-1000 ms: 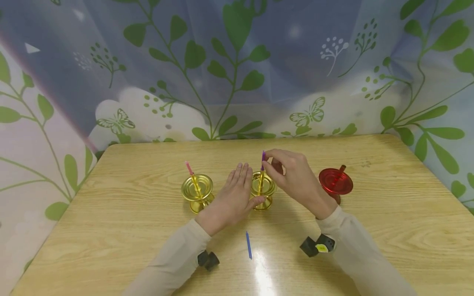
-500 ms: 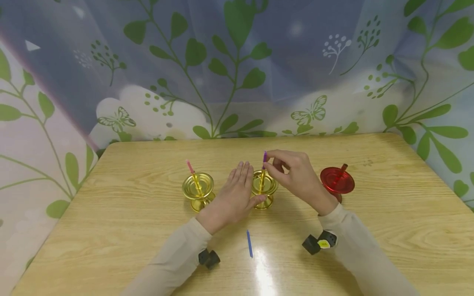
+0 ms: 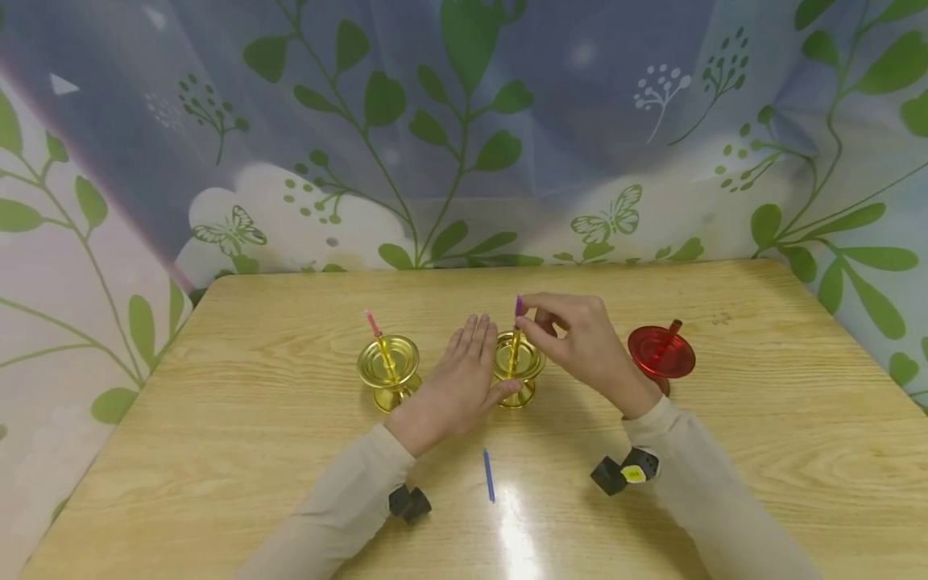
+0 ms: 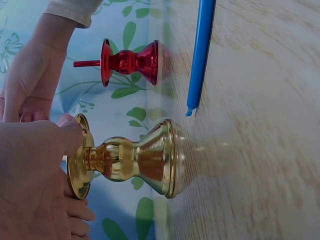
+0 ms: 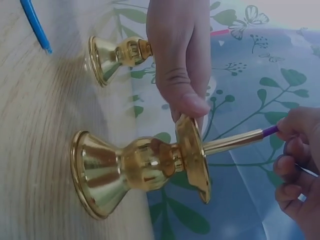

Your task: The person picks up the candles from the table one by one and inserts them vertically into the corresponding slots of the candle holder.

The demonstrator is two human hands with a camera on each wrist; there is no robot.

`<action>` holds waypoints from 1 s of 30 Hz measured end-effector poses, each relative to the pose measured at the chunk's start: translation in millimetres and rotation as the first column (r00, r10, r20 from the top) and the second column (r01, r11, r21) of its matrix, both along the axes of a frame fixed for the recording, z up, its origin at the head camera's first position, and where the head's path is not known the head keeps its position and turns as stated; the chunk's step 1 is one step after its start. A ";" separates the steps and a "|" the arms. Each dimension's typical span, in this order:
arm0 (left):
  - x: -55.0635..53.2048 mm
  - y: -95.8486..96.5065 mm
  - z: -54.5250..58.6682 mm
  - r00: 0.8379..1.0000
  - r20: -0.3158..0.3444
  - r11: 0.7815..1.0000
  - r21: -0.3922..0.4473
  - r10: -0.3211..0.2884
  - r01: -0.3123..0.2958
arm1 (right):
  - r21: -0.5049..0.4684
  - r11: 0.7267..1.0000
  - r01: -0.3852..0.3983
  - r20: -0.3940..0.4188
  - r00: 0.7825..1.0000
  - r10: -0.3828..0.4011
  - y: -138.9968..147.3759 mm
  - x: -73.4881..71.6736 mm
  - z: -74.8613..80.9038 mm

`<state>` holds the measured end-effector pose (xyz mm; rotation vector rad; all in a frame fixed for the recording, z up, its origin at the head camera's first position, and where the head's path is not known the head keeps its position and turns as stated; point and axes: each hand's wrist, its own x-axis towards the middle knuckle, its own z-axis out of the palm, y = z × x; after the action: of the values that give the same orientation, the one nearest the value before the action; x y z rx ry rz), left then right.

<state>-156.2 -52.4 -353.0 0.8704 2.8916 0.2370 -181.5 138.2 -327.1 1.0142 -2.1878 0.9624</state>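
Observation:
A purple candle (image 3: 518, 308) stands in the upright tube of the middle gold candlestick (image 3: 516, 393). My right hand (image 3: 583, 342) pinches this candle between thumb and index finger, just above the tube's mouth in the right wrist view. My left hand (image 3: 453, 391) holds the candlestick's dish (image 5: 192, 160), its thumb at the near rim and its long fingers along the left side. The candlestick stands upright on its base. To the left, a second gold candlestick (image 3: 387, 366) carries a pink candle (image 3: 373, 324).
A red candlestick (image 3: 661, 352) stands to the right, with no candle showing above its tube. On the wooden table (image 3: 217, 451), a blue candle (image 3: 489, 475) lies near my wrists. A leaf-patterned cloth (image 3: 464, 161) hangs behind the table's back edge.
The view has shifted slightly. The purple candle shows a little less above the tube than a second ago. Both hands keep their places on candle and candlestick.

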 end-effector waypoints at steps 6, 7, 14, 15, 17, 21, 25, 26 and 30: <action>-0.2 0.9 0.8 1.000 0.004 1.000 -0.010 -0.001 0.001 | -0.020 1.000 0.011 0.017 1.000 -0.011 1.5 -1.5 -1.5; -0.4 1.0 0.9 1.000 0.004 1.000 -0.013 0.001 -0.001 | -0.014 1.000 0.007 0.004 1.000 -0.007 1.3 -1.4 -1.5; -1.8 0.7 -0.4 1.000 -0.002 1.000 -0.016 0.003 -0.003 | -0.003 1.000 -0.001 -0.017 1.000 0.001 -0.5 -1.9 -1.0; -1.8 0.6 -0.5 1.000 -0.003 1.000 -0.015 0.002 -0.002 | -0.007 1.000 0.001 -0.007 1.000 -0.001 -0.6 -2.2 -1.0; -1.8 0.5 -0.6 1.000 -0.002 1.000 -0.015 0.004 -0.004 | -0.014 1.000 0.004 0.015 1.000 -0.003 -0.5 -3.1 -1.9; -1.4 0.7 -0.5 1.000 0.000 1.000 -0.024 0.007 -0.007 | -0.009 1.000 0.011 0.023 1.000 -0.010 -0.4 -3.1 -3.9; -0.7 0.8 -0.7 1.000 0.001 1.000 -0.030 0.007 -0.007 | -0.003 1.000 0.019 0.013 1.000 -0.019 -0.2 -2.2 -4.2; -0.7 0.7 -0.5 1.000 0.001 1.000 -0.030 0.007 -0.006 | -0.006 1.000 0.020 0.017 1.000 -0.020 0.0 -2.4 -4.3; -0.6 0.9 0.4 1.000 0.003 1.000 -0.030 0.007 -0.007 | -0.012 1.000 0.020 0.018 1.000 -0.020 -0.1 -2.3 -4.5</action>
<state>-156.9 -51.5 -352.6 0.8542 2.8878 0.1946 -183.8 138.2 -331.6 0.9799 -2.1995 0.9782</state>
